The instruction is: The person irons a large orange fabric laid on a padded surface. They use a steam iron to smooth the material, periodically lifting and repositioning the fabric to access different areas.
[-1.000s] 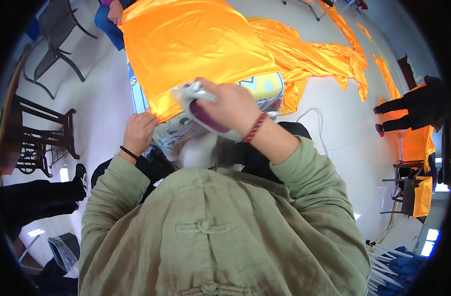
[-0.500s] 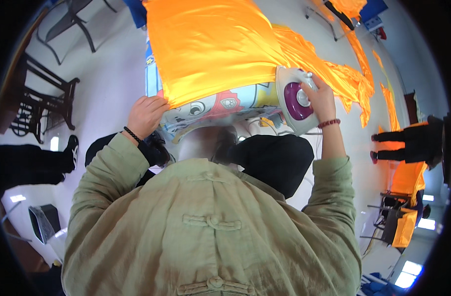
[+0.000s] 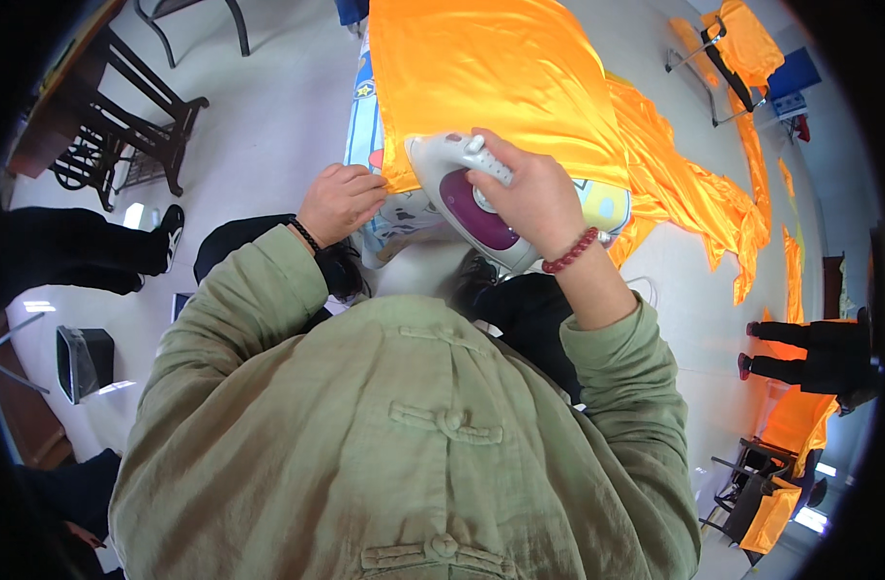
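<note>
A shiny orange cloth (image 3: 501, 72) lies over a padded surface with a cartoon-print cover (image 3: 360, 126). My left hand (image 3: 341, 203) pinches the cloth's near left corner. In my right hand (image 3: 539, 198) is the handle of a white and purple steam iron (image 3: 481, 217), fingers wrapped round it. The iron's tip rests on the cloth near that corner, a short way right of my left fingers. Its wide rear end reaches past the cloth's near edge toward me. The soleplate is hidden beneath the body.
More orange cloth (image 3: 699, 174) hangs off the right side toward the floor. A dark bench (image 3: 138, 121) and a black bin (image 3: 87, 362) stand at left, near a person's legs (image 3: 85, 246). Orange-draped chairs (image 3: 742, 58) and another person (image 3: 810, 353) are on the right.
My right hand has slid the iron left along the cloth's near edge, from the right end to close by my left hand. The left hand still grips the corner; the whole view has shifted.
</note>
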### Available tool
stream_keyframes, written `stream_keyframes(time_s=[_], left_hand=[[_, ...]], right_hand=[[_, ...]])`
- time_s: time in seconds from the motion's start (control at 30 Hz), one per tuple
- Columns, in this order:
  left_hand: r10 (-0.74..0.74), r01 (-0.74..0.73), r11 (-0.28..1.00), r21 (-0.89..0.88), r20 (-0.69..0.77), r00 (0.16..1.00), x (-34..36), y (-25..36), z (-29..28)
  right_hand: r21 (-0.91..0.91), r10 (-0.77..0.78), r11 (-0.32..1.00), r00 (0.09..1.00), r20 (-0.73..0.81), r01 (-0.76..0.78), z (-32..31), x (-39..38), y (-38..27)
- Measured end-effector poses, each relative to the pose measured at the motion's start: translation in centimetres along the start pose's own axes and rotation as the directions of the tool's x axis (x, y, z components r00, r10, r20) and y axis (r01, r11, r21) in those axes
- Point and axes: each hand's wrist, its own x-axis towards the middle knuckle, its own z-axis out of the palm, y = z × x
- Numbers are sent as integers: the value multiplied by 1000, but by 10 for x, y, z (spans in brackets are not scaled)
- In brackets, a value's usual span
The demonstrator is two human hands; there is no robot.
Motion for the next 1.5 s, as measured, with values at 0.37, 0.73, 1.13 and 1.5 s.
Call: stream_keyframes(time_s=[0.37, 0.73, 1.13, 1.5], left_hand=[[107, -105, 992, -70, 22, 994, -12, 12, 0], [-180, 176, 982, -62, -73, 981, 8, 11, 25], [-74, 97, 990, -106, 207, 976, -47, 33, 12], [-831, 670, 476, -570, -43, 554, -47, 2, -14]], right_hand=[[180, 358, 927, 917, -173, -328, -61, -57, 102], [255, 427, 882, 901, -73, -397, -79, -25, 40], [128, 151, 975, 965, 216, -181, 23, 173, -24], [193, -40, 981, 959, 279, -15, 37, 87, -39]])
